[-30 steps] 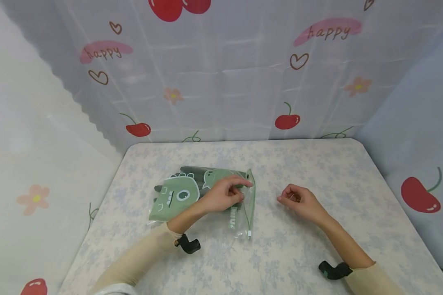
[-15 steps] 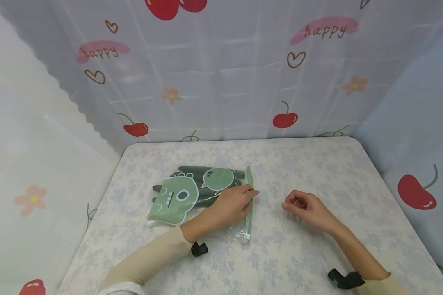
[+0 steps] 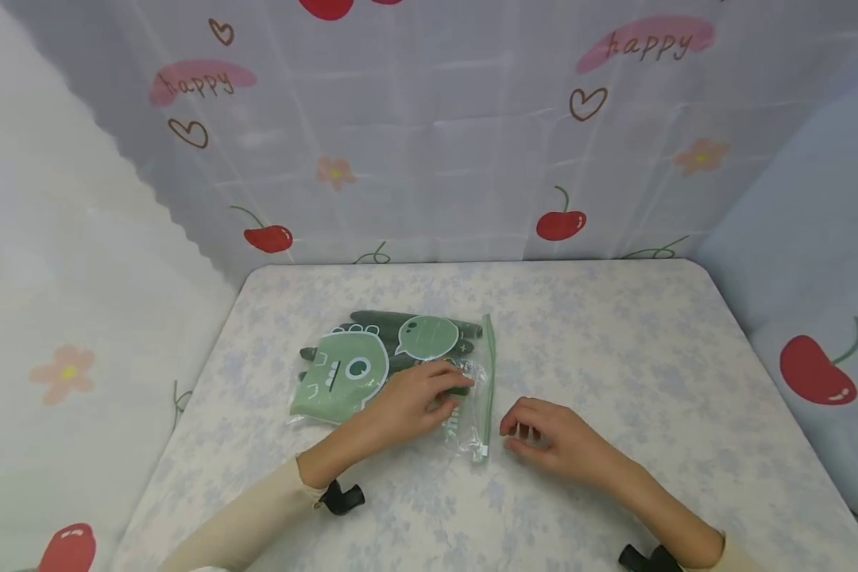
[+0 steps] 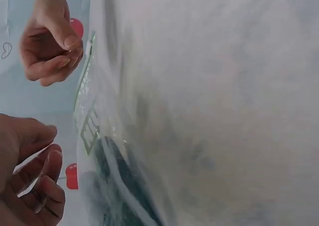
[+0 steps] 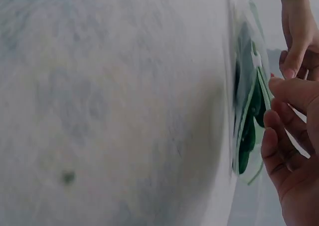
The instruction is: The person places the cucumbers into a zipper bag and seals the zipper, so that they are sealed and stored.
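A clear slider zip bag [image 3: 465,433] printed with a light green cartoon dinosaur [image 3: 339,377] lies flat on the table, left of its middle. Dark green, finger-like pieces [image 3: 372,318] show inside it. Along its right edge runs a green zip strip [image 3: 489,373], with a white slider [image 3: 485,450] at the near end. My left hand [image 3: 415,401] is over the bag's right part, fingers loosely bent; in the left wrist view that hand [image 4: 30,171] holds nothing. Just right of the slider, my right hand [image 3: 558,437] hovers with loosely curved fingers, nothing between them.
The table [image 3: 615,334] has a pale blue-and-white flowered cover and rounded far corners. Printed curtains [image 3: 429,143] with cherries, hearts and flowers stand behind it and at both sides. A black wrist camera [image 3: 343,499] sits at the left cuff.
From the zip strip my left hand has drawn back left over the bag. My right hand has come left and nearer to me, close to the slider. The bag stays about where it was.
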Action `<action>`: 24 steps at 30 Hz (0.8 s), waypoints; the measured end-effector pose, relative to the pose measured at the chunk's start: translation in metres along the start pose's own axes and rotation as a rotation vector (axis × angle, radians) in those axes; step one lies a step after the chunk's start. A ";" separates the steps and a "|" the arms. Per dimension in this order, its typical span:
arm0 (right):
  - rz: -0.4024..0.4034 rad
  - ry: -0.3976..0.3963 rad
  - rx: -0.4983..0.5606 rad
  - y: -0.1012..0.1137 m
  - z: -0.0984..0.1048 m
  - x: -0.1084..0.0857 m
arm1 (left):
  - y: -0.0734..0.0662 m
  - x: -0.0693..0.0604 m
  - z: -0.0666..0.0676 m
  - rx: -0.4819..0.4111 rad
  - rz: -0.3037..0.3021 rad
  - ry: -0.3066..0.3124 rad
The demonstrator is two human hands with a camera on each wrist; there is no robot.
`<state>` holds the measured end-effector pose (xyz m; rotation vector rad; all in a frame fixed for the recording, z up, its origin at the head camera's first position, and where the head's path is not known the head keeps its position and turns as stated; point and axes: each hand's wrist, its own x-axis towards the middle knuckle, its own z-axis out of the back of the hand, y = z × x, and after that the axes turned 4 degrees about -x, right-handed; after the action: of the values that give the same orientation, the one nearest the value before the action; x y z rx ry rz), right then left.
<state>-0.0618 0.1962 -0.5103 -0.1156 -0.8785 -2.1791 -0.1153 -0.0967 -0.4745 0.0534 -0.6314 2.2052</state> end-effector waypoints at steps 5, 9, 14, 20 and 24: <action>0.058 0.028 -0.193 0.012 -0.013 0.006 | -0.004 -0.020 -0.006 0.032 -0.052 0.034; 0.028 0.066 -0.248 0.016 -0.023 0.011 | -0.010 -0.033 -0.014 0.009 -0.021 0.049; -0.007 0.034 -0.189 0.017 -0.030 0.015 | -0.014 -0.040 -0.020 -0.018 0.032 0.047; 0.014 -0.085 -0.078 0.014 -0.026 0.017 | -0.014 -0.037 -0.027 -0.003 -0.021 0.006; 0.053 -0.127 -0.008 0.012 -0.024 0.019 | -0.017 -0.033 -0.030 0.004 -0.056 -0.026</action>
<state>-0.0629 0.1640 -0.5150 -0.2803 -0.9269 -2.1439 -0.0755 -0.0972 -0.5015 0.1006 -0.6319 2.1549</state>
